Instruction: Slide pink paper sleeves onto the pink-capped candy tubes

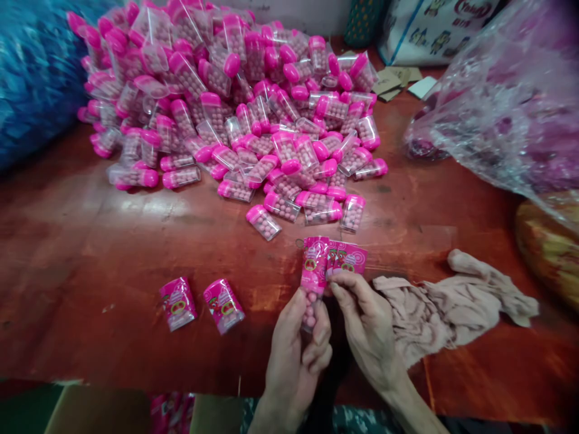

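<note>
My left hand (301, 343) is closed round a small clear candy box (309, 316) filled with pink balls, held upright. A printed pink sleeve (315, 259) covers the upper part of the box. Thumb and fingers of my right hand (366, 319) pinch at the lower right edge of that sleeve; the exact contact is partly hidden. Just behind the right fingertips lie several flat printed sleeves (355, 256), overlapping on the table. To the left, two boxes in printed sleeves (178, 303) lie side by side, slightly tilted.
A large heap of pink-capped candy boxes (217, 114) spreads over the back of the red-brown table (90, 253). A crumpled beige cloth (456, 301) lies right of my hands. A clear plastic bag (493, 114) stands at right, a blue bag (36, 78) at left.
</note>
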The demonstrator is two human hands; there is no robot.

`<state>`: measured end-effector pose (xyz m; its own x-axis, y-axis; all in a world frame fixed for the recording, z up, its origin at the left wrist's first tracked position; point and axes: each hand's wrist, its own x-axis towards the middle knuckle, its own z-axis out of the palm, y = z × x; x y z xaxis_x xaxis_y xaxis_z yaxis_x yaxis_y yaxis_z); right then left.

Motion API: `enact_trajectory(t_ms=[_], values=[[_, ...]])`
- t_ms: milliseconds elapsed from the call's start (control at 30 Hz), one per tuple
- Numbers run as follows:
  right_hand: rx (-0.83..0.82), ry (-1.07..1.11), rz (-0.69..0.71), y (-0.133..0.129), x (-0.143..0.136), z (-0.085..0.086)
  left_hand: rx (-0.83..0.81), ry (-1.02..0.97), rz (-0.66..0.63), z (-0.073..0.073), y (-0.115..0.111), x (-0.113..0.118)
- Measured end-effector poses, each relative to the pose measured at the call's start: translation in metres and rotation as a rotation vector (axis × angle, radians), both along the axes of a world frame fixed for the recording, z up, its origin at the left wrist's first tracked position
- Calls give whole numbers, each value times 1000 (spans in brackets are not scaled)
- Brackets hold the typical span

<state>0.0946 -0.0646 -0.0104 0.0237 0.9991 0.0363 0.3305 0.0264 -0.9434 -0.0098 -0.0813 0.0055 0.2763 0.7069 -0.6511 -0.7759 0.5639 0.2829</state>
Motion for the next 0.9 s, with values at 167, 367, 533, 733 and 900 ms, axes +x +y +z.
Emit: enact_trajectory(t_ms=[167, 367, 533, 733, 900], values=[[-70, 226, -40, 0, -1, 2, -24, -89, 2, -2, 0, -5], [-6, 315, -88, 5, -1, 3, -12, -248, -76, -2, -1, -4], [185, 84, -84, 1, -3, 2, -43, -357, -98, 0, -1, -2], [225, 2, -49, 2, -5, 0, -39, -365, -93, -2, -1, -2], [157, 67, -34, 0, -7, 0, -30, -234, -62, -3, -1, -2]])
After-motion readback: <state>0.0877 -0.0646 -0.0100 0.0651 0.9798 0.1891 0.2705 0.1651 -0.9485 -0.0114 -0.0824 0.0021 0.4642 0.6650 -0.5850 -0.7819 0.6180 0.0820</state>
